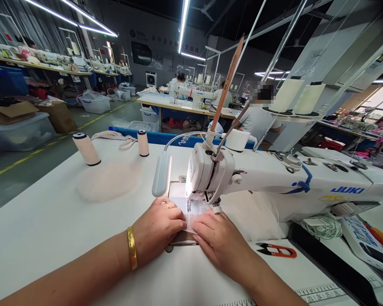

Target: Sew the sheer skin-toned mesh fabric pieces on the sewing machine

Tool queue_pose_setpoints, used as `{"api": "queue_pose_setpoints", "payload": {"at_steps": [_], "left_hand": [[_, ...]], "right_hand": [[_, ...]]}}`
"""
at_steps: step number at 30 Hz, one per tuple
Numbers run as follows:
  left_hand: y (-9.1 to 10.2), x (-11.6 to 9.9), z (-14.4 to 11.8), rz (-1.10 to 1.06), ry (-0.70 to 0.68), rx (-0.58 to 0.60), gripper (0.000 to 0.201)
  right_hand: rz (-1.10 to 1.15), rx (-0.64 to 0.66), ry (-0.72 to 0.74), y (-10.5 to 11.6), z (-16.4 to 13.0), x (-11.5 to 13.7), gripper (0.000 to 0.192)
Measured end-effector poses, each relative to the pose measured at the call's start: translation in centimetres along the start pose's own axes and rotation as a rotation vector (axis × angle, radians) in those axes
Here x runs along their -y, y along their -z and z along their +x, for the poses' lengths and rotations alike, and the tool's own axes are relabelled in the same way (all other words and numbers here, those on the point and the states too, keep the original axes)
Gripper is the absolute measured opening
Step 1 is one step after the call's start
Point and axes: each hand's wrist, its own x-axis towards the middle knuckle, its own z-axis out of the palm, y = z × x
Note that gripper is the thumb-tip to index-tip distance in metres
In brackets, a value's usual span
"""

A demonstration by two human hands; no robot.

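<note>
Through my remote head view, the pale fabric (187, 229) lies at the needle area (189, 207) of the sewing machine (210, 170), between the left hand (159, 223) and the right hand (221, 236). Both sets of fingers touch it; whether they pinch or merely press, I cannot tell. I judge that uneven pressure could skew the cloth, and straying fingertips could meet the needle.

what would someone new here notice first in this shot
Probably the white sewing machine reaching in from the right, with a brown pencil sticking up at a slant from its head. Below that head, the left hand and right hand rest on pale fabric, a gold bangle around the left wrist. Orange-handled snips lie to the right of the right hand.
</note>
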Motion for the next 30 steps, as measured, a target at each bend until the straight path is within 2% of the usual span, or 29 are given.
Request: {"api": "queue_pose_setpoints", "payload": {"at_steps": [4,13,30], "left_hand": [[0.0,0.3,0.2,0.028,0.009,0.029,0.026],[0.1,0.2,0.2,-0.007,-0.093,0.005,0.026],[0.0,1.1,0.8,0.08,-0.068,-0.031,0.029]], "right_hand": [[-0.002,-0.03,-0.009,-0.5,0.2,-0.4,0.013],[0.014,-0.07,0.009,-0.7,0.1,-0.3,0.019],[0.014,-0.083,-0.057,-1.1,0.9,-0.6,0.019]]}}
